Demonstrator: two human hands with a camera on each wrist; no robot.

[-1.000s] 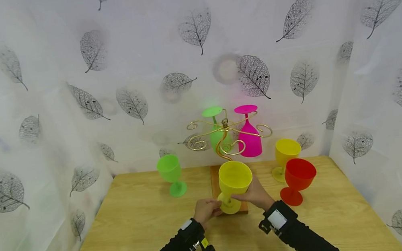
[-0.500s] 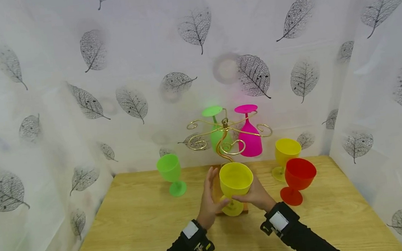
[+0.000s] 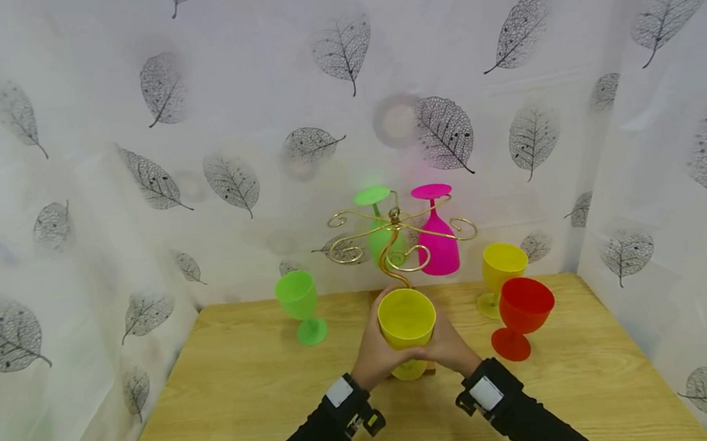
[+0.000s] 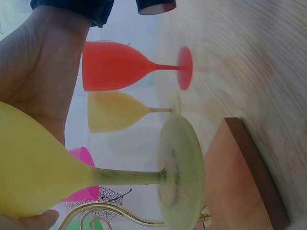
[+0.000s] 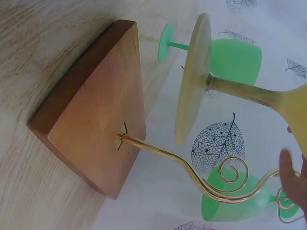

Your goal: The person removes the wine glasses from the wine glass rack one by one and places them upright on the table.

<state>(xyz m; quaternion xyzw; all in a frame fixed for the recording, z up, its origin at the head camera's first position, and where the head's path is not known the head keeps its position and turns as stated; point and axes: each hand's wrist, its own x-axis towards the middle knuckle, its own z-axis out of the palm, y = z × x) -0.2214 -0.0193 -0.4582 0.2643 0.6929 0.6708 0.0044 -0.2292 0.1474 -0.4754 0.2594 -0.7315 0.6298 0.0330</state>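
Both hands hold a yellow goblet upright in front of the rack's stem. My left hand wraps the bowl from the left, and my right hand grips it from the right. Their thumbs meet low across the front; most fingers are hidden behind the bowl. In both wrist views the goblet's round foot hangs clear of the wooden base. A gold wire rack with curled arms rises behind, carrying an upside-down green goblet and an upside-down magenta goblet.
On the wooden table, a green goblet stands upright to the left. To the right stand a second yellow goblet and a red goblet, close together. A leaf-patterned curtain closes off the back and sides.
My left hand has left the goblet's foot, opened beside the bowl, then closed around it. The goblet has shifted slightly left; my right hand keeps its hold.
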